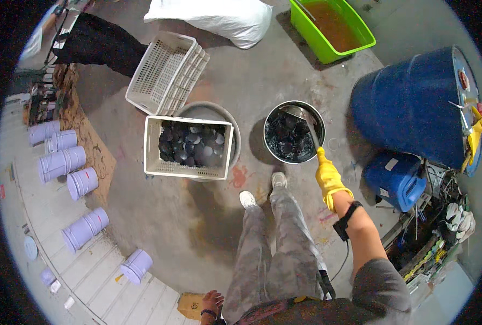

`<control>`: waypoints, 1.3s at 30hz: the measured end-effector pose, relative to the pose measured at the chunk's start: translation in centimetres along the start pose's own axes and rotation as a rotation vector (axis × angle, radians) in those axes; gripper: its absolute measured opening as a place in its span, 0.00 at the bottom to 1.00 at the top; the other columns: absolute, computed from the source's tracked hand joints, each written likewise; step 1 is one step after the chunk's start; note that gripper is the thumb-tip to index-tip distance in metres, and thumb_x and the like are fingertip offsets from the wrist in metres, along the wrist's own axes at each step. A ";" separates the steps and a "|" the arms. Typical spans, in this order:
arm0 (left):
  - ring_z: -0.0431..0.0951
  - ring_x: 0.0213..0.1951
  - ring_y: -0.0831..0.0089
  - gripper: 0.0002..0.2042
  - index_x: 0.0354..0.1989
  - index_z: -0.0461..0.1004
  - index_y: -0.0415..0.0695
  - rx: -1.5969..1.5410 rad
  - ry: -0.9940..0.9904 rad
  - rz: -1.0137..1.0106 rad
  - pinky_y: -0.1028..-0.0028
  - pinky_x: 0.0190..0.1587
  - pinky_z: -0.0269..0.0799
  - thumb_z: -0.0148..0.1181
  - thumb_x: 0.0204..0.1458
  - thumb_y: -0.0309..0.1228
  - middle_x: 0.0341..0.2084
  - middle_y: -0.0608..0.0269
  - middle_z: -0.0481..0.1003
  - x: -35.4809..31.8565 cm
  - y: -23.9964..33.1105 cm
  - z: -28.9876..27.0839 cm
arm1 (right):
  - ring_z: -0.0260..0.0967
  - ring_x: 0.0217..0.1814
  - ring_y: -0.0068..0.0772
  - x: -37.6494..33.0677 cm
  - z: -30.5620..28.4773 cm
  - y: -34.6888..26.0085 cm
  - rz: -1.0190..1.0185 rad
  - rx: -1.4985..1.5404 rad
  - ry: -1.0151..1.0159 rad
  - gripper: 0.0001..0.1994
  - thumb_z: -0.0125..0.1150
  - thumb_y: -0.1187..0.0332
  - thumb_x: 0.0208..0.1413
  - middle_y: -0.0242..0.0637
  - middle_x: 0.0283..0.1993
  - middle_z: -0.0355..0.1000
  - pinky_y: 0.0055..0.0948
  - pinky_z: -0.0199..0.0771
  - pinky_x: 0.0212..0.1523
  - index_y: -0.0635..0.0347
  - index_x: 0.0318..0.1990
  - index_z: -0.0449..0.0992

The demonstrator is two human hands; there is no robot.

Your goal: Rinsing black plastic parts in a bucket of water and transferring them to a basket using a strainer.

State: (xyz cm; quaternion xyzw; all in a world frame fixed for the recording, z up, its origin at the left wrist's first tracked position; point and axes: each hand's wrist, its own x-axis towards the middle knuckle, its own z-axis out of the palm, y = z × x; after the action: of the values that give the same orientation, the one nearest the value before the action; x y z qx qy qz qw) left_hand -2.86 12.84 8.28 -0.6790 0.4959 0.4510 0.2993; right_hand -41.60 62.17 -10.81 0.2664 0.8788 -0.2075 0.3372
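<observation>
My right hand, in a yellow rubber glove, grips the handle of a long metal ladle. The ladle's bowl rests inside a round metal pot filled with dark wet round pieces. Left of the pot stands a white slotted plastic crate holding more dark round pieces, set over a grey basin. My left hand hangs bare at my side near the lower edge, fingers loosely apart, holding nothing. My legs and white shoes stand just behind the pot.
Empty white crates are stacked behind the full one. A white sack, a green tub of brown liquid, a blue drum and a blue jerrycan stand around. Lilac buckets line the left wall.
</observation>
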 end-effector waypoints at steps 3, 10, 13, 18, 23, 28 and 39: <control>0.75 0.31 0.63 0.15 0.44 0.65 0.43 0.028 -0.019 -0.049 0.69 0.30 0.73 0.54 0.47 0.31 0.33 0.55 0.72 0.2 0.4 0.1 | 0.65 0.51 0.48 3.5 1.0 -0.7 0.087 -0.060 -0.077 0.23 0.33 0.62 0.58 0.49 0.50 0.65 0.43 0.64 0.50 0.38 0.63 0.45; 0.76 0.31 0.61 0.16 0.45 0.65 0.43 -0.016 -0.030 0.046 0.68 0.32 0.72 0.55 0.47 0.31 0.35 0.54 0.72 0.6 2.9 0.3 | 0.71 0.42 0.42 0.4 4.0 -3.3 -0.124 -0.416 -0.099 0.26 0.36 0.68 0.56 0.42 0.43 0.70 0.47 0.69 0.37 0.39 0.63 0.44; 0.76 0.31 0.62 0.15 0.44 0.65 0.43 0.002 -0.031 0.077 0.68 0.32 0.73 0.54 0.48 0.32 0.35 0.54 0.72 0.3 3.0 -0.9 | 0.72 0.38 0.43 -4.2 3.2 -1.2 -0.149 -0.529 -0.067 0.27 0.36 0.71 0.55 0.43 0.40 0.71 0.48 0.70 0.34 0.40 0.63 0.45; 0.75 0.31 0.63 0.14 0.42 0.66 0.43 0.000 -0.019 0.113 0.68 0.32 0.73 0.54 0.49 0.33 0.32 0.56 0.73 1.5 2.6 -1.6 | 0.71 0.35 0.46 -7.6 -0.1 2.7 -0.131 -0.293 -0.080 0.27 0.40 0.71 0.52 0.47 0.37 0.71 0.45 0.69 0.36 0.42 0.61 0.51; 0.75 0.31 0.63 0.14 0.44 0.64 0.45 0.021 -0.072 0.148 0.67 0.31 0.73 0.53 0.50 0.33 0.33 0.56 0.73 2.8 2.9 -1.3 | 0.68 0.44 0.52 -15.5 -8.5 1.1 -0.030 -0.186 -0.136 0.26 0.34 0.72 0.55 0.51 0.47 0.67 0.42 0.68 0.44 0.32 0.60 0.51; 0.75 0.30 0.64 0.12 0.41 0.66 0.42 -0.034 -0.066 0.121 0.69 0.31 0.72 0.54 0.49 0.31 0.30 0.57 0.73 2.5 2.6 -0.4 | 0.65 0.46 0.55 -19.4 -10.6 2.5 -0.095 -0.109 -0.134 0.24 0.35 0.70 0.55 0.55 0.46 0.66 0.45 0.64 0.45 0.34 0.59 0.54; 0.75 0.30 0.64 0.13 0.42 0.65 0.43 -0.065 -0.037 0.043 0.70 0.31 0.72 0.52 0.49 0.33 0.33 0.54 0.73 2.3 0.9 -0.5 | 0.65 0.47 0.52 -5.5 -2.6 -2.3 -0.070 -0.189 -0.152 0.19 0.40 0.63 0.56 0.51 0.44 0.68 0.42 0.63 0.45 0.47 0.56 0.60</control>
State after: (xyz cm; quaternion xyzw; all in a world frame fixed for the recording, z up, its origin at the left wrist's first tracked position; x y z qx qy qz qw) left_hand -3.35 11.19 6.44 -0.6691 0.4899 0.4857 0.2763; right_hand -40.78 59.99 -4.69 0.1859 0.8751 -0.1551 0.4191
